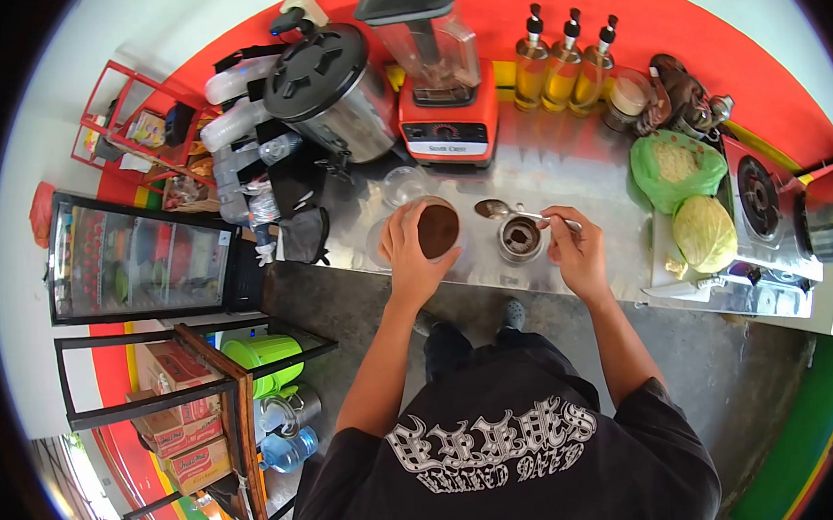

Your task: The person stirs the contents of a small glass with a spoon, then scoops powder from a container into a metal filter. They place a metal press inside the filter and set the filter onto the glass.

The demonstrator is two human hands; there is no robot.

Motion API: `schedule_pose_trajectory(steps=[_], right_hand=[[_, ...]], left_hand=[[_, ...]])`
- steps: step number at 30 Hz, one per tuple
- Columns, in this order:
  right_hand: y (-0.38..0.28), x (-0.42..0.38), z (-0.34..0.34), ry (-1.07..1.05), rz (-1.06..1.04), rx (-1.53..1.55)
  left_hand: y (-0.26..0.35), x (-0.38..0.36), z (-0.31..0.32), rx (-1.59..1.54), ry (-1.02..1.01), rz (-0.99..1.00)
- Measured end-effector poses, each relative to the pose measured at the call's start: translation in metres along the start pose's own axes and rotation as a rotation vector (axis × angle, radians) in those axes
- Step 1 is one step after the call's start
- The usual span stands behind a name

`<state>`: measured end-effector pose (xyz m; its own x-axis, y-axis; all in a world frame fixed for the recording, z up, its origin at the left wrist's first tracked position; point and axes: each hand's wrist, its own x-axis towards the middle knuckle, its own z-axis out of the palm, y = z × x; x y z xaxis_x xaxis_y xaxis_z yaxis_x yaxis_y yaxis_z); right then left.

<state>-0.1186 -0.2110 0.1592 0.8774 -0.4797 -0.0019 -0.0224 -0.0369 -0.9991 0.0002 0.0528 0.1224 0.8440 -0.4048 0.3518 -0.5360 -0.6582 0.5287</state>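
The orange-red blender base [448,126] carries a white panel with small dark lettering, too blurred to read. The black T-shirt [497,444] bears white gothic lettering, also not legible.

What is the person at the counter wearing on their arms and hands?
Both arms are bare from above the elbow down, and the left hand and right hand wear no gloves. No watch or bracelet shows at either wrist. Short black sleeves of a T-shirt cover the upper arms; the shirt carries white, ornate gothic-style lettering across its back.
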Motion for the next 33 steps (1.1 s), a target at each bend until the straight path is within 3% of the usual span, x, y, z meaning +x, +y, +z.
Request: schedule_pose_trajectory(steps=[3, 5, 6, 9, 13, 17, 19, 21, 23, 25, 28, 31, 33], right_hand=[[0.001, 0.023, 0.033, -0.147, 0.001, 0.075], [-0.003, 0.038, 0.049, -0.358, 0.023, -0.09], [0.0, 0.046, 0.057, -0.413, -0.077, -0.172], [0.011, 0.061, 0.079, -0.493, -0.174, -0.299], [0.001, 0.061, 0.078, -0.555, -0.12, -0.387], [-0.005, 0.053, 0.049, -0.423, -0.18, -0.437], [-0.008, 0.048, 0.032, -0.388, -0.178, -0.46], [-0.003, 0.035, 0.009, -0.263, -0.26, -0.553], [0.008, 0.022, -0.008, -0.277, -0.257, -0.616], [0.011, 0.004, -0.015, -0.257, -0.055, -0.528], [0.03, -0.007, -0.014, -0.29, -0.072, -0.592], [0.034, -0.011, -0.005, -0.339, -0.044, -0.665], [0.046, -0.012, 0.005, -0.247, -0.214, -0.757]], left_hand=[[-0.009, -0.013, -0.007, 0.034, -0.033, -0.113], [-0.007, -0.019, -0.006, 0.036, -0.032, -0.094], [-0.006, -0.025, -0.004, 0.011, -0.013, -0.113], [-0.006, -0.032, -0.002, -0.054, 0.046, -0.108], [-0.006, -0.03, -0.003, -0.148, 0.086, -0.066], [0.009, -0.024, 0.007, -0.183, 0.149, 0.002], [0.01, -0.027, 0.019, -0.275, 0.16, 0.175], [0.017, -0.041, 0.026, -0.347, 0.101, 0.113], [0.024, -0.053, 0.037, -0.424, 0.032, 0.065], [0.027, -0.064, 0.054, -0.539, -0.018, 0.074], [0.039, -0.067, 0.08, -0.754, -0.059, -0.051], [0.035, -0.062, 0.101, -0.701, 0.011, 0.007], [0.029, -0.062, 0.112, -0.687, 0.023, 0.007]])
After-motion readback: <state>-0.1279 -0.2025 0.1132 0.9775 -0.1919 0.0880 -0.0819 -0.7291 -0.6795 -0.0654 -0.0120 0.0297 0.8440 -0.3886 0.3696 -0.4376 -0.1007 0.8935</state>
